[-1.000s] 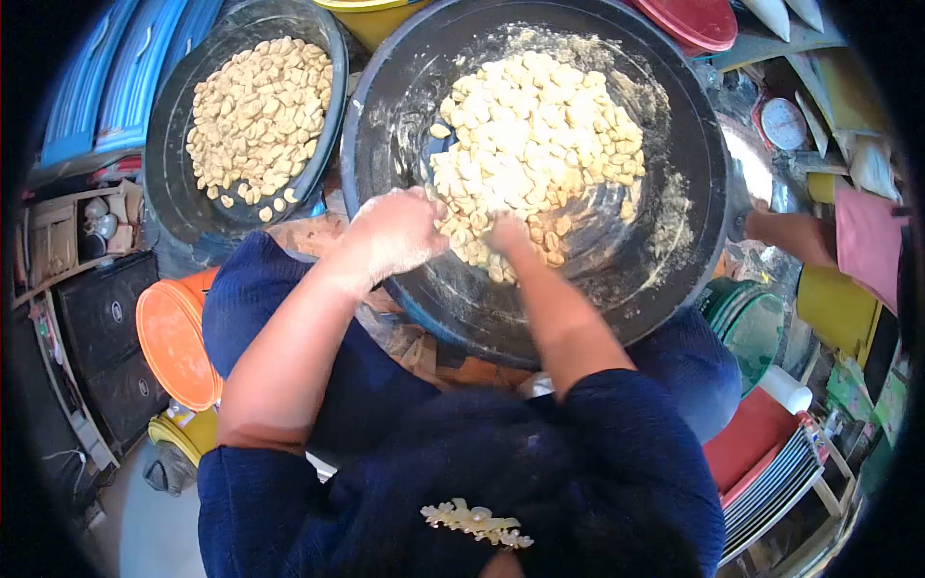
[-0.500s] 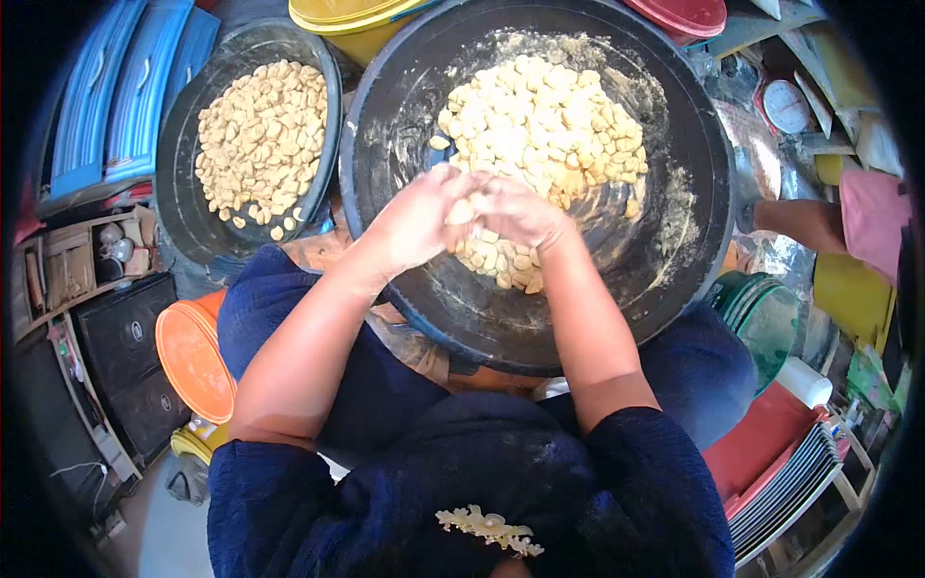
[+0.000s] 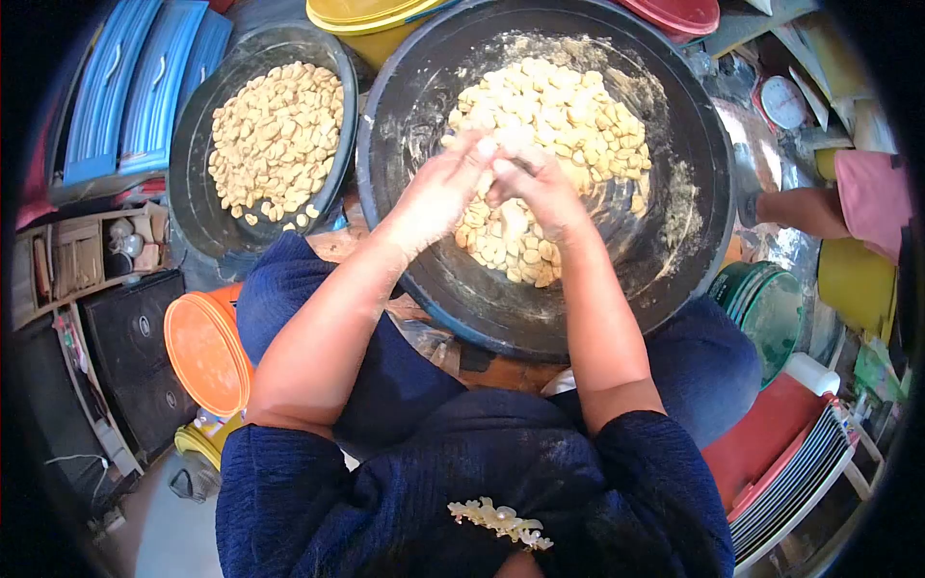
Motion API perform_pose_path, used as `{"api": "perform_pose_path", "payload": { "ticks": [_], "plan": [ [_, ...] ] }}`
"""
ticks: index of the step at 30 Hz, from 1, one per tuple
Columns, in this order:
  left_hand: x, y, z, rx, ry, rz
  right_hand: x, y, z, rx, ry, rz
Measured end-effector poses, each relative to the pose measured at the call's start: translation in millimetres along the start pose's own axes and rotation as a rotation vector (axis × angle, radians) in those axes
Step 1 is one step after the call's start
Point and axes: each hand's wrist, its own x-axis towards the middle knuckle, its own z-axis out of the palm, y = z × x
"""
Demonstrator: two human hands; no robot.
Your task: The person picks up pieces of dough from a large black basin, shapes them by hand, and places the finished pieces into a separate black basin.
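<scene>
A big black basin [image 3: 520,332] holds a heap of pale, floury lumps that look like dough pieces [image 3: 554,106], with a smaller group [image 3: 511,252] nearer me. My left hand [image 3: 445,193] is above the basin, fingers bent and pressed together; a small pale spot shows at its fingertips, too blurred to name. Close beside it, my right hand [image 3: 547,193] has curled fingers pointing toward the left one. Whatever lies inside its fingers is hidden. Flour dusts both hands. To the left, a smaller dark basin [image 3: 196,207] contains many similar tan pieces [image 3: 277,135].
An orange-lidded bucket [image 3: 205,354] stands by my left knee, a green-lidded tub [image 3: 774,323] by my right. Yellow [image 3: 371,12] and red [image 3: 679,13] lids border the big basin's far side. Another person's leg [image 3: 805,214] is at right, near a round scale [image 3: 783,102].
My hands have drawn slightly apart and shifted within the basin; the right fingers are more curled. The whole view has shifted a little, moving the basins rightward and up.
</scene>
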Motion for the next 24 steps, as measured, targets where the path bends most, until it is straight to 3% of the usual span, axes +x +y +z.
{"api": "perform_pose_path", "payload": {
  "ticks": [1,3,4,5,7,9,11,12,13,15,17,19,21,23,24],
  "plan": [
    [-2,-1,-3,-0.004,0.010,-0.003,3,6,-10,-0.005,-0.009,0.006],
    [-6,2,-11,0.028,-0.277,-0.333,13,19,-33,-0.154,-0.085,0.002],
    [-7,7,-19,0.114,-0.413,-0.320,20,27,-41,-0.259,-0.095,0.039],
    [-14,5,-19,0.108,-0.406,-0.325,31,38,-46,-0.260,-0.103,0.046],
    [-27,2,-17,1.005,-0.279,0.026,54,53,-50,-0.532,0.068,0.147],
    [-23,-1,-24,1.005,-0.339,-0.042,85,91,-57,-0.659,0.038,0.228],
    [-16,-8,-29,0.832,-0.608,-0.318,102,124,-38,-1.359,0.433,0.075],
    [-16,-8,-28,0.799,-0.602,-0.320,106,130,-31,-1.313,0.346,0.306],
    [-16,-8,-29,0.803,-0.609,-0.324,106,137,-26,-1.306,0.346,0.310],
    [-16,-8,-28,0.754,-0.582,-0.208,98,159,-17,-1.617,0.098,0.324],
    [-11,-9,-31,0.720,-0.594,-0.249,91,174,-37,-1.670,0.016,0.207],
    [-11,-7,-32,0.790,-0.591,-0.269,84,189,-80,-1.797,-0.294,-0.101],
    [-12,-8,-31,0.768,-0.570,-0.229,67,162,-99,-0.778,0.285,0.199],
    [-15,-7,-29,0.738,-0.546,-0.190,61,181,-149,-0.649,0.472,0.292],
    [-17,-5,-27,0.733,-0.542,-0.149,54,172,-152,-0.336,0.569,0.229]
  ]
}}
